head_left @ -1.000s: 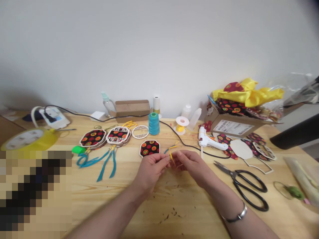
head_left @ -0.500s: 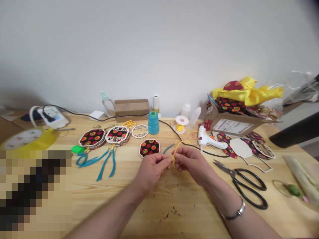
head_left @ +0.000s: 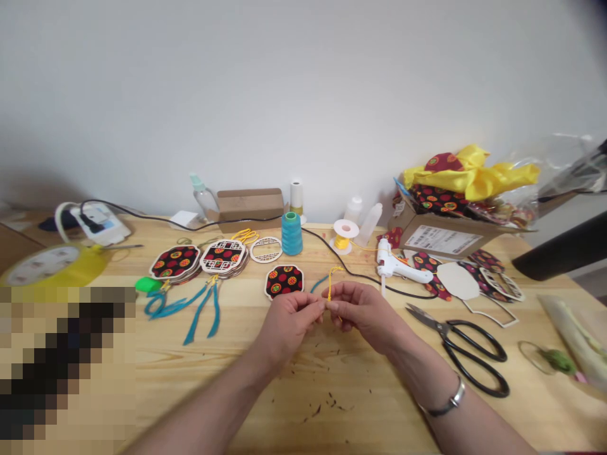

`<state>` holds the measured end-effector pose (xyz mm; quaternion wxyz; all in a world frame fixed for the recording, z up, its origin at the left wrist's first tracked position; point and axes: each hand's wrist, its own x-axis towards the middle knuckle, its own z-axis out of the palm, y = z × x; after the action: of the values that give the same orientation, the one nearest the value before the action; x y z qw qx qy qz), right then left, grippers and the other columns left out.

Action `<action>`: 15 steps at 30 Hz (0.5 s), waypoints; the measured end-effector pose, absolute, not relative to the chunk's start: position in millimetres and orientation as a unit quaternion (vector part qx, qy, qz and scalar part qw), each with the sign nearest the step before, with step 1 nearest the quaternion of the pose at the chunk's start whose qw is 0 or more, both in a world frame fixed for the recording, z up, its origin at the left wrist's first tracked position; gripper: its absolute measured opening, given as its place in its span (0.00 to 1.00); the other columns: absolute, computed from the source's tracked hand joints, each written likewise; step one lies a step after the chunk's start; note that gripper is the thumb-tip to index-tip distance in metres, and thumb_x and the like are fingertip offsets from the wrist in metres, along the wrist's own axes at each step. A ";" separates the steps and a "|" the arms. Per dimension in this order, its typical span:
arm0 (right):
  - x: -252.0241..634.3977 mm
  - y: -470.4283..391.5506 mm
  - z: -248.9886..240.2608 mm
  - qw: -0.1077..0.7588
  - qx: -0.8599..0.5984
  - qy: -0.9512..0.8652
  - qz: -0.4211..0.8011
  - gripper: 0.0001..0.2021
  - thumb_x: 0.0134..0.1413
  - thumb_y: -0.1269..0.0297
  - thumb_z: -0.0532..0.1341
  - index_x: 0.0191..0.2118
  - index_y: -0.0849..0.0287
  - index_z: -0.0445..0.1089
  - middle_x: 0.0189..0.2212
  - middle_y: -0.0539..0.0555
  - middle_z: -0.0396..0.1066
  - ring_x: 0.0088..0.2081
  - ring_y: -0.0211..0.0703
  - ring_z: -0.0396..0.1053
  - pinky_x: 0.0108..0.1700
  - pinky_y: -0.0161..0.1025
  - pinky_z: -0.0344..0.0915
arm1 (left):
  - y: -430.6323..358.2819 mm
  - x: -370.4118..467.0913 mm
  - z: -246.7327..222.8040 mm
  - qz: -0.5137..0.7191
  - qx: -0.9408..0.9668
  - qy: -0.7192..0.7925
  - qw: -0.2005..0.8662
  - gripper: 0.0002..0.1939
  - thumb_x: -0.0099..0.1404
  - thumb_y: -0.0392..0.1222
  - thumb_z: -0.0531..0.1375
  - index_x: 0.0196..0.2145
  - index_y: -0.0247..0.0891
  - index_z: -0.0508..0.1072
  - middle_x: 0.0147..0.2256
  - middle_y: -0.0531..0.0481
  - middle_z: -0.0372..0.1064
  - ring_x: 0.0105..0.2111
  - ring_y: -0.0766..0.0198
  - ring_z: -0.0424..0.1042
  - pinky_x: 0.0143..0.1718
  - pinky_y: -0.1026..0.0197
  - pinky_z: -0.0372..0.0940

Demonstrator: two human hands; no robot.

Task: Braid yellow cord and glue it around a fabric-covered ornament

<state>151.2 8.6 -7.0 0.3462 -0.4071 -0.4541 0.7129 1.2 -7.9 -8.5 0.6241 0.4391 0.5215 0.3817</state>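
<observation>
The left hand (head_left: pixel 291 316) and right hand (head_left: pixel 363 311) pinched the yellow cord (head_left: pixel 330 285) in closed grips, fingertips close together, apparently for fine control.

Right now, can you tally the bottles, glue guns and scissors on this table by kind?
Spray bottle: 1
White plastic bottles: 2
Glue gun: 1
Scissors: 1 pair
Total: 5
</observation>
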 end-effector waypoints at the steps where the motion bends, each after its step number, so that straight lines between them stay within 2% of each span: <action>1: 151.6 9.2 -7.0 0.348 -0.411 -0.454 0.710 0.11 0.41 0.63 0.65 0.31 0.62 0.66 0.21 0.47 0.65 0.18 0.28 0.58 0.20 0.28 0.52 | -7.7 1.3 -8.5 0.381 0.437 0.521 0.626 0.11 0.53 0.45 0.59 0.22 0.33 0.69 0.15 0.59 0.53 0.16 0.75 0.47 0.18 0.68 0.40; 5: 152.4 10.8 -7.3 0.341 -0.430 -0.460 0.698 0.10 0.40 0.64 0.65 0.28 0.62 0.65 0.18 0.46 0.64 0.17 0.29 0.59 0.19 0.28 0.53 | -7.6 1.8 -8.4 0.376 0.441 0.521 0.626 0.11 0.53 0.45 0.59 0.21 0.34 0.67 0.15 0.60 0.51 0.16 0.75 0.45 0.18 0.67 0.39; 15: 154.2 12.8 -10.4 0.335 -0.459 -0.504 0.651 0.09 0.40 0.64 0.64 0.21 0.62 0.64 0.14 0.46 0.62 0.17 0.30 0.58 0.20 0.31 0.54 | -8.3 1.0 -5.8 0.368 0.447 0.533 0.617 0.12 0.53 0.45 0.59 0.19 0.34 0.66 0.15 0.59 0.53 0.16 0.74 0.47 0.18 0.67 0.41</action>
<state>154.2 12.8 -10.4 0.3350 -0.4588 -0.5039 0.6506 1.0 -8.3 -5.8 0.6168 0.4472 0.5333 0.3676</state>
